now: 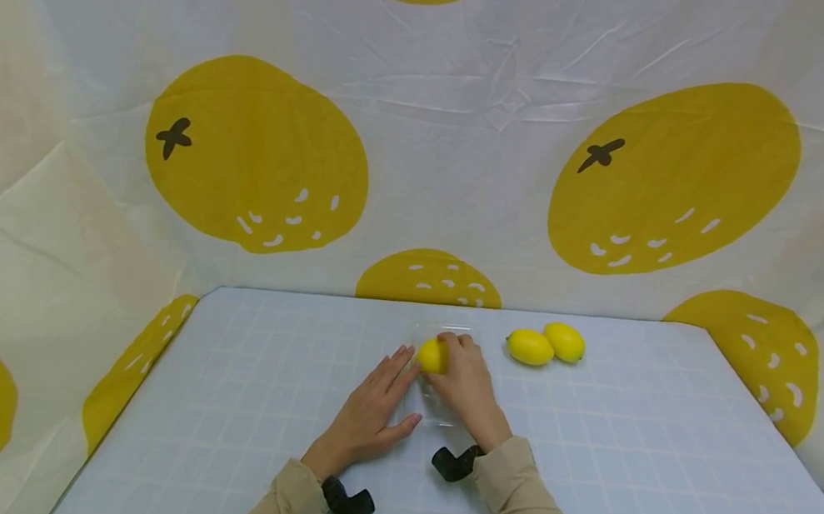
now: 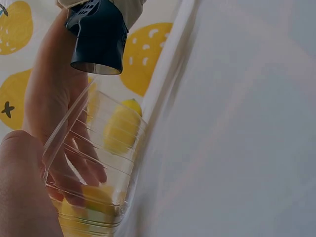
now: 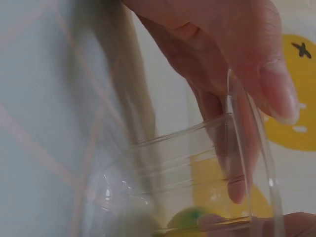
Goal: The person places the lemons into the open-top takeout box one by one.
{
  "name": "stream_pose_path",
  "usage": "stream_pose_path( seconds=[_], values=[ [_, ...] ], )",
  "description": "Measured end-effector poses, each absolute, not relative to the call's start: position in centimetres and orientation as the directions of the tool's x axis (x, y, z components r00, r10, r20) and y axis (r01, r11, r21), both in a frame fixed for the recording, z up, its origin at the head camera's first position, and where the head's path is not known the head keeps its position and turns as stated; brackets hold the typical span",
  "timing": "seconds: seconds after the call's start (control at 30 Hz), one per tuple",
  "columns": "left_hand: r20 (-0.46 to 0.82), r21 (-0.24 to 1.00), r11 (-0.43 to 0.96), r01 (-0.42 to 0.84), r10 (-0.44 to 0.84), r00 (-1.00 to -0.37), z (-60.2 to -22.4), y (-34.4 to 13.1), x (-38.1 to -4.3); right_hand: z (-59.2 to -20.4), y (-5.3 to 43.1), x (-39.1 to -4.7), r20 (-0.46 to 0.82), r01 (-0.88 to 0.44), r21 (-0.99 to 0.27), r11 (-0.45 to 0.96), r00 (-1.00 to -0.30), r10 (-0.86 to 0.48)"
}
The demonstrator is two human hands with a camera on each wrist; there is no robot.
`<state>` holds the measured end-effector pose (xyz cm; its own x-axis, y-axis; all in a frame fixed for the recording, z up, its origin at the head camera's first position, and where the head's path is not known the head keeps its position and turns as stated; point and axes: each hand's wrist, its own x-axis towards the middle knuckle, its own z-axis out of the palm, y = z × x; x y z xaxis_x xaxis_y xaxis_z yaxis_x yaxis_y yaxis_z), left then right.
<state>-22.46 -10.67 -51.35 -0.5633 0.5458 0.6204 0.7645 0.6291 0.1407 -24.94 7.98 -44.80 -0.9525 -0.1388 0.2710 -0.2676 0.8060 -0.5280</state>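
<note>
A clear plastic container (image 1: 441, 415) lies on the table between the hands. My right hand (image 1: 470, 384) reaches over it and grips a yellow lemon (image 1: 432, 355) at its far part. My left hand (image 1: 369, 407) lies along the container's left side, fingers stretched forward and thumb apart, fingertips close to the lemon. In the left wrist view the ribbed wall of the container (image 2: 101, 153) stands before the right hand, with yellow fruit showing through low down. In the right wrist view the transparent wall (image 3: 187, 173) partly covers fingers; a green-tipped lemon shows blurred at the bottom.
Two more lemons, one nearer (image 1: 529, 347) and one just behind it (image 1: 565, 341), lie touching at the back right of the table (image 1: 663, 451). A fruit-printed cloth (image 1: 459, 170) hangs behind the table's far edge. Dark camera mounts (image 1: 348, 502) sit at both wrists.
</note>
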Motion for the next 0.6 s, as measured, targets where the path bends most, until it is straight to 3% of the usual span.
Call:
stream_pose_path(
  seconds=[0.4, 0.6],
  values=[
    [0.601, 0.149, 0.641, 0.753, 0.546, -0.583, -51.3, -10.6, -22.4, -42.5, 10.4, -24.8, 0.291, -0.284, -0.555, 0.782, -0.947, -0.138],
    [0.584, 0.161, 0.648, 0.744, 0.545, -0.601, -51.3, -10.7, -22.3, -41.4, 12.9, -25.2, 0.335, -0.271, -0.636, 0.722, -0.940, -0.057]
  ],
)
